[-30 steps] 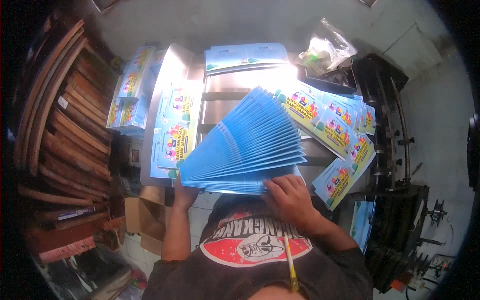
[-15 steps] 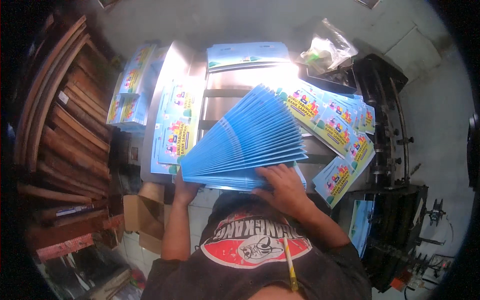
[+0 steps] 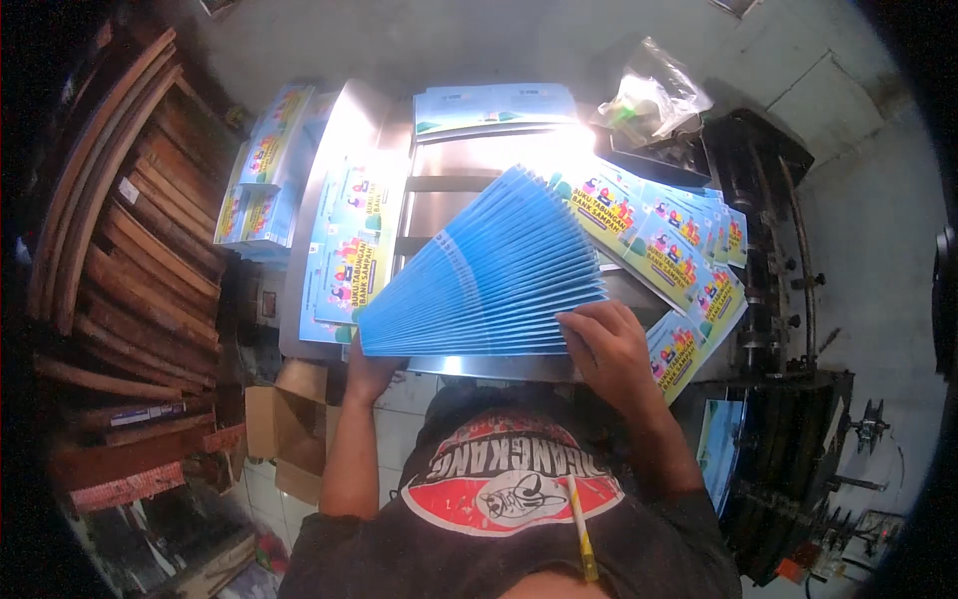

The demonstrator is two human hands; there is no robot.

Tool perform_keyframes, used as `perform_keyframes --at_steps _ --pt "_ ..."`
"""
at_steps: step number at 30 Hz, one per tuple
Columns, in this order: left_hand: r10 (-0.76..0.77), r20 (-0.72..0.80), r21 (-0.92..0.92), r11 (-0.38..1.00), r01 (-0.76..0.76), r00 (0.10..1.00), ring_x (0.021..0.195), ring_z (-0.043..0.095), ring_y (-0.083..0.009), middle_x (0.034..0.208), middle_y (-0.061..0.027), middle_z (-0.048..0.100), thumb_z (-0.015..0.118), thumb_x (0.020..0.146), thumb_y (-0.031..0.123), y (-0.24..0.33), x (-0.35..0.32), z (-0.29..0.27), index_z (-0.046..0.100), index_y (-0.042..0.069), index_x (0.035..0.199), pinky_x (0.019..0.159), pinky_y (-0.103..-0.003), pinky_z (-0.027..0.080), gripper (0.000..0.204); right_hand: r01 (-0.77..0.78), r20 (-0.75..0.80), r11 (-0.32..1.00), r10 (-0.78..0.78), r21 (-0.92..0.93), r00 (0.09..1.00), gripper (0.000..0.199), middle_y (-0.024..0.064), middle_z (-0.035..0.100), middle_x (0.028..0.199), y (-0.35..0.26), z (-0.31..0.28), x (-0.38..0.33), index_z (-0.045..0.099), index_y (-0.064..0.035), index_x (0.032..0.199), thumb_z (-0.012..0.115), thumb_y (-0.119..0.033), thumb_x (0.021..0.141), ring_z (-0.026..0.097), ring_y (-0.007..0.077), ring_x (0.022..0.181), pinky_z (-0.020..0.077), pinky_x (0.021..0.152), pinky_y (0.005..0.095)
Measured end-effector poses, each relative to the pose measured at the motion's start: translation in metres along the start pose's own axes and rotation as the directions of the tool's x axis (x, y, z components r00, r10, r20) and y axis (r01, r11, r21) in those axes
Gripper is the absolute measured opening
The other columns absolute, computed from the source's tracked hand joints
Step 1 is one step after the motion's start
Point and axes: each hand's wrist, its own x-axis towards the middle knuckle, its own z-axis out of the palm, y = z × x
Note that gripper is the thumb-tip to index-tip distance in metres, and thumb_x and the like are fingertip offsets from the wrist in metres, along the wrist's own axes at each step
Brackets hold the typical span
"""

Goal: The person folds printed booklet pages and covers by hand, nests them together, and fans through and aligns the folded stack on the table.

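A thick fan of light-blue printed sheets (image 3: pixel 489 270) spreads over the metal table in front of me. My left hand (image 3: pixel 371 377) is closed round its near left corner, where the sheets come together; its fingers are partly hidden under them. At the fan's near right edge, my right hand (image 3: pixel 611 349) has thumb and fingers bent together on the ends of the lowest sheets. Just beyond that hand lie overlapping printed covers (image 3: pixel 664 245) with colourful pictures, some reaching past the fan's right side.
A row of matching covers (image 3: pixel 344 275) lies left of the fan. Beyond it are stacked booklets (image 3: pixel 264 160). A flat pile of sheets (image 3: pixel 494 108) rests at the table's far side, with a clear plastic bag (image 3: pixel 654 95) to its right. Wooden boards (image 3: pixel 140 250) stand at far left.
My right hand has moved from beneath the fan rightward and up to its edge. The flat sheets seen under the fan's near side no longer show. My left hand keeps its place.
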Motion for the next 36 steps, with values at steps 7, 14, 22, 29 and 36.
perform_keyframes --at_steps 7,14,22,29,36 --pt "0.016 0.013 -0.041 0.999 -0.016 1.000 0.080 0.062 -0.0127 0.093 -0.0065 0.068 0.077 0.075 0.006 0.000 -0.001 -0.001 0.061 -0.001 0.110 0.067 -0.029 0.052 0.040 0.092 0.170 0.980 -0.062 -0.175 0.984 0.017 0.0039 0.060 0.086 0.000 0.001 0.012 0.066 -0.0101 0.095 0.066 -0.012 0.077 0.060 0.0222 0.083 0.0466 0.076 0.0368" --pt "0.094 -0.007 0.146 0.985 -0.092 0.996 0.085 0.064 -0.0171 0.098 -0.0089 0.069 0.078 0.075 0.007 -0.022 0.003 -0.002 0.059 0.000 0.114 0.074 -0.032 0.053 0.044 0.215 0.357 0.949 -0.123 -0.231 0.926 0.008 0.0026 0.059 0.084 -0.001 0.000 0.029 0.059 -0.0126 0.087 0.060 -0.016 0.080 0.059 0.0203 0.084 0.0449 0.076 0.0355" --pt "0.249 0.003 0.283 0.929 -0.240 0.968 0.092 0.065 -0.0213 0.104 -0.0111 0.069 0.080 0.072 0.008 -0.021 0.008 -0.003 0.059 0.000 0.117 0.081 -0.034 0.052 0.050 0.167 0.126 0.978 -0.151 -0.124 0.980 0.014 0.0034 0.066 0.078 0.011 -0.018 0.039 0.066 -0.0130 0.091 0.061 -0.010 0.078 0.067 0.0228 0.075 0.0499 0.068 0.0380" --pt "0.020 0.008 0.017 1.000 -0.020 1.000 0.092 0.063 -0.0170 0.103 -0.0089 0.069 0.082 0.071 0.009 -0.016 0.004 -0.002 0.060 0.000 0.116 0.078 -0.032 0.052 0.051 -0.466 0.017 0.814 0.491 0.345 0.871 0.038 0.0141 0.064 0.109 0.171 -0.093 0.063 0.062 -0.0079 0.129 0.061 -0.008 0.090 0.062 0.0207 0.097 0.0483 0.087 0.0304" --pt "-0.100 0.042 0.067 0.993 0.097 0.994 0.083 0.062 -0.0135 0.098 -0.0063 0.068 0.083 0.071 0.010 -0.020 0.008 -0.005 0.060 0.001 0.116 0.069 -0.030 0.051 0.051 -0.226 0.043 0.830 0.287 -0.510 0.957 0.037 0.0087 0.060 0.122 0.196 0.016 0.018 0.067 -0.0185 0.119 0.070 -0.029 0.084 0.056 0.0297 0.113 0.0465 0.088 0.0486"
